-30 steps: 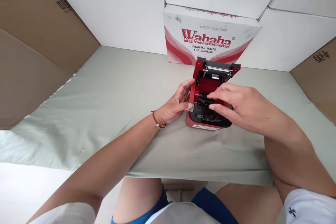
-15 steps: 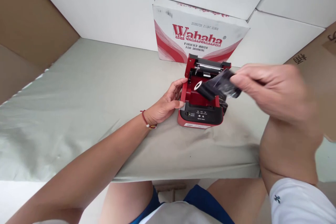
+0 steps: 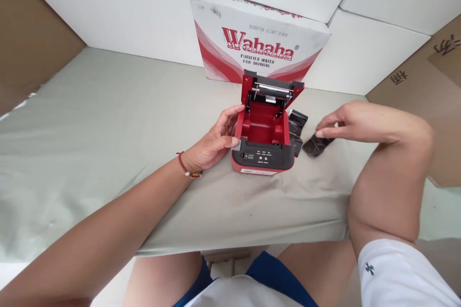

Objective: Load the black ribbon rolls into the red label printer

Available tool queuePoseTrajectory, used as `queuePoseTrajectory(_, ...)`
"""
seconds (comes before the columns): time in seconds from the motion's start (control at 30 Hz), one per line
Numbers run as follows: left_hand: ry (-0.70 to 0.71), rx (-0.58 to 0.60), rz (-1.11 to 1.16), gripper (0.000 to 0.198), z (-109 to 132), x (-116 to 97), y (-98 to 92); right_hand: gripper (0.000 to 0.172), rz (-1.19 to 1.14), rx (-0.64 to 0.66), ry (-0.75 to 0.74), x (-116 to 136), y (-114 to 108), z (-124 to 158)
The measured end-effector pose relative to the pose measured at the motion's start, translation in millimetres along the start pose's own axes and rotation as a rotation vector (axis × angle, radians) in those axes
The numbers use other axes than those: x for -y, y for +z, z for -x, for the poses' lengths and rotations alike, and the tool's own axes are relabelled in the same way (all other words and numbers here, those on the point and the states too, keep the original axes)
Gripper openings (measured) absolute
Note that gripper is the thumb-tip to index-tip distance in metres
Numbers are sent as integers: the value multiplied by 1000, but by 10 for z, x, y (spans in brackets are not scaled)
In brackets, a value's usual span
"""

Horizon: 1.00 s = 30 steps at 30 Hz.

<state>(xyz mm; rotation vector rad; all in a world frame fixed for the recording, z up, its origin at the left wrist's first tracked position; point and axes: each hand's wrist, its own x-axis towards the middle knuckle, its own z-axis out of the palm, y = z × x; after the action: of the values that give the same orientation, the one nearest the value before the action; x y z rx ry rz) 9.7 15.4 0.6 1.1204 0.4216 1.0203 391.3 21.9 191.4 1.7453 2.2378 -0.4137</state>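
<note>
A small red and black printer (image 3: 262, 158) stands on the cloth with its lid (image 3: 272, 87) raised, and its red inner bay shows nothing inside. My left hand (image 3: 219, 139) grips the printer's left side, thumb on the front corner and fingers along the wall. To the right of the printer, my right hand (image 3: 336, 122) pinches a black roll in shiny plastic wrap (image 3: 318, 145), low over the cloth; whether the roll touches the cloth I cannot tell. Between roll and printer lie other black shiny-wrapped pieces (image 3: 297, 124), close against the printer's right wall.
Behind the printer a white and red water carton (image 3: 259, 33) stands against white boxes (image 3: 108, 5). Brown cardboard walls (image 3: 425, 81) flank both sides. A pale green cloth (image 3: 108, 120) covers the table, whose front edge lies near my legs.
My right hand has carried the black roll out from over the printer's bay, to the right and down. My left hand keeps its hold on the printer. The view has shifted slightly.
</note>
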Motion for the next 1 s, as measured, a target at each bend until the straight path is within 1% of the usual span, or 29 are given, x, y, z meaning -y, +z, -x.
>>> queuePoseTrajectory(0.03,-1,0,0,83,1,-1,-2,35,7,17,22,-16,36,-118)
queuePoseTrajectory(0.07,-3,0,2,83,3,-1,-3,40,33,12,88,-24,74,-242)
queuePoseTrajectory(0.13,-10,-3,6,82,3,-2,0,50,97,-54,211,-20,164,-497)
queuePoseTrajectory(0.17,-14,-6,8,82,3,-2,4,52,113,-76,229,-10,217,-619)
queuePoseTrajectory(0.27,-14,-15,16,83,-1,-1,24,45,99,-33,183,45,376,-898)
queuePoseTrajectory(0.33,-16,-18,21,84,-6,0,39,43,81,-15,139,82,439,-968)
queuePoseTrajectory(0.43,-16,-28,23,85,-11,-2,57,44,38,34,55,74,409,-888)
queuePoseTrajectory(0.5,-16,-31,24,86,-14,-7,65,40,8,112,2,14,320,-760)
queuePoseTrajectory(0.57,-14,-25,27,85,-17,-11,70,38,-8,166,2,-47,225,-640)
queuePoseTrajectory(0.63,-9,-18,28,84,-19,-13,73,42,-40,161,3,-42,176,-577)
queuePoseTrajectory(0.7,-3,-15,30,84,-18,-14,75,47,-89,150,-46,56,194,-588)
queuePoseTrajectory(0.8,-11,-17,30,84,-11,-15,74,45,-123,186,-117,277,281,-672)
queuePoseTrajectory(0.87,-15,-20,29,85,-7,-15,70,44,-131,193,-138,352,296,-678)
queuePoseTrajectory(0.93,-12,-23,29,84,-4,-13,64,44,-151,216,-204,320,237,-576)
queuePoseTrajectory(1.0,-7,-22,28,84,-4,-7,58,42,-137,173,-293,226,120,-372)
